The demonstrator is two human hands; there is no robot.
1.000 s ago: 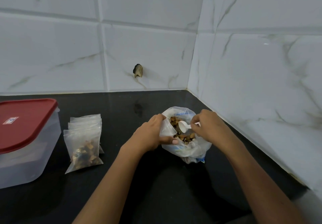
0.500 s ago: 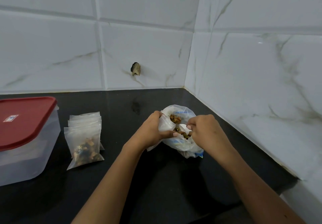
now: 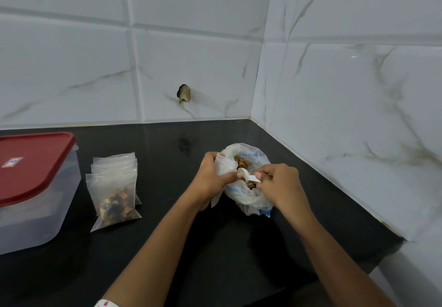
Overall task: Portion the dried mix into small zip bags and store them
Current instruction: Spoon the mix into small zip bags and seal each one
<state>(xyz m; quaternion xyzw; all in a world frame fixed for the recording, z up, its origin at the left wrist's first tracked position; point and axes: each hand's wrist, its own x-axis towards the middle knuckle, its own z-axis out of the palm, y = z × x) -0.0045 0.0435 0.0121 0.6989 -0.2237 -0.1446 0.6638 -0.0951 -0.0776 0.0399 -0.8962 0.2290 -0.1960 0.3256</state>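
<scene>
1. Glossy black stone surface (image 3: pixel 167 247): carries every item below; cut off at the left and near edges.
2. Translucent rectangular plastic box with red lid (image 3: pixel 31 165): far left of the bulk bag, lid on, contents illegible, partly out of frame.
3. Crumpled translucent plastic bulk bag with blue print (image 3: pixel 246 196): by the tiled corner, mouth open, brown dried mix (image 3: pixel 241 162) showing inside.
4. Stack of small clear zip bags (image 3: pixel 114 163): left of the bulk bag, between it and the box. The filled zip bag (image 3: pixel 114 201) lies on top; those beneath look empty, count unclear.
5. Left hand (image 3: pixel 210 180): fingers curled round a fold of translucent plastic (image 3: pixel 223 167) at the bulk bag's left rim. Whether this is the rim or a separate small bag cannot be told.
6. Right hand (image 3: pixel 279 184): pinches the handle of the spoon.
7. Small white plastic spoon (image 3: pixel 247 176): bowl over the bulk bag's mouth; load hidden.

Progress, as judged: early. One portion is bagged and none is seen stored; further scooping, sealing and boxing remain.
</scene>
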